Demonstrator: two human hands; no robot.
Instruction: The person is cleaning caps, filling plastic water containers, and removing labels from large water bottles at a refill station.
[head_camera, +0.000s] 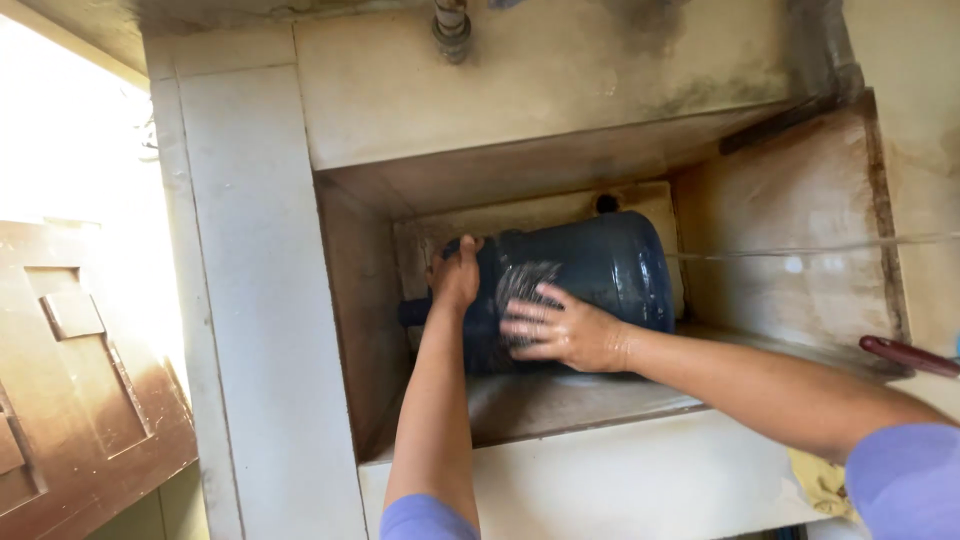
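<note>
A large dark blue water jug (600, 270) lies on its side in a deep stone sink (620, 480), its neck pointing left. My left hand (455, 275) grips the jug's shoulder near the neck. My right hand (560, 328) presses a steel-wool scrubber (522, 285) against the jug's side; the scrubber is partly hidden under my fingers.
A pipe (450, 25) hangs above the sink's stained back wall. A thin stream of water (800, 250) crosses from the right. A reddish handle (905, 355) lies on the right rim. A brown wooden door (80, 380) stands at the left, and a yellow cloth (820, 480) sits at lower right.
</note>
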